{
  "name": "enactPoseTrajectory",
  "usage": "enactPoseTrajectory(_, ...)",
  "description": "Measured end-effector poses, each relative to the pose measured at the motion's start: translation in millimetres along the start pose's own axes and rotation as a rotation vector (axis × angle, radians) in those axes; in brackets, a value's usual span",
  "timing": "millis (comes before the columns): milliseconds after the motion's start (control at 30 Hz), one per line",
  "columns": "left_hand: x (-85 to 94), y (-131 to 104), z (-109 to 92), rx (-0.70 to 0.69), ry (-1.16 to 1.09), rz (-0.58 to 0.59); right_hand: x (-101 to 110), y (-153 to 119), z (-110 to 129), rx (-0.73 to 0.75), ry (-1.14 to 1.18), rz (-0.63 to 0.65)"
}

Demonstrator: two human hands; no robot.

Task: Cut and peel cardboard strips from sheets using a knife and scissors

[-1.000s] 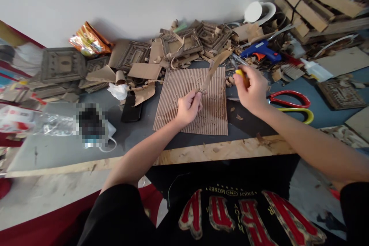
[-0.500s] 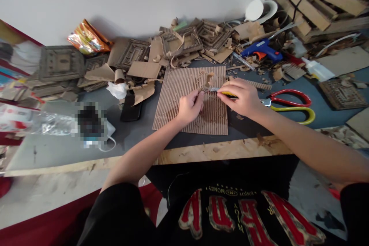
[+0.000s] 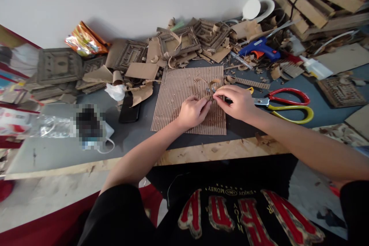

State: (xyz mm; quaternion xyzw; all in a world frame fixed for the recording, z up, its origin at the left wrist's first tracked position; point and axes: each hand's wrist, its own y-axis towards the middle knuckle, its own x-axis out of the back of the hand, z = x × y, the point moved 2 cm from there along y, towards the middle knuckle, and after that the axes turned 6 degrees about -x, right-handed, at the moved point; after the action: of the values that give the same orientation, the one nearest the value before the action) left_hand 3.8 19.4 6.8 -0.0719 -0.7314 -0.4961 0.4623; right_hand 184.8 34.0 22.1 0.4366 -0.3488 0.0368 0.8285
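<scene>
My left hand (image 3: 194,111) is closed, thumb and forefinger pinching a thin curled cardboard strip (image 3: 205,82). My right hand (image 3: 235,102) meets it with fingertips pinched at the same strip, just above the corrugated cardboard sheet (image 3: 175,92). Behind the right hand a yellow end of a tool (image 3: 250,90) shows; whether the hand still holds it is hidden. A small cardboard roll (image 3: 215,83) sits just beyond the fingertips. To the right lie large scissors (image 3: 284,103) with one red and one yellow handle.
Along the wall lie cardboard scraps and ridged frames (image 3: 181,40). A blue glue gun (image 3: 261,49) and a white glue bottle (image 3: 317,67) are at right. A black phone (image 3: 129,110) lies left of the sheet. Stacked cardboard pieces (image 3: 311,4) fill the back right.
The yellow-handled cutter with its silver blade, earlier out between the right fingers at the strip, is now mostly hidden. My right fingertips have come closer to the left ones, slightly lower.
</scene>
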Motion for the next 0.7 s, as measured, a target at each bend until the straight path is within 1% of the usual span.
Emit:
enactPoseTrajectory(267,-0.7,0.6,-0.2,0.028,-0.037,0.029,-1.1,2.3,3.2,-0.115,0.012,0.128)
enactPoseTrajectory(467,-0.1,0.7,-0.6,0.013,-0.001,0.008,-1.1,2.8,2.1,-0.122,0.056,0.148)
enactPoseTrajectory(700,-2.4,-1.5,1.0,0.028,-0.006,0.001,-1.9,2.9,-0.2,-0.116,0.100,0.156)
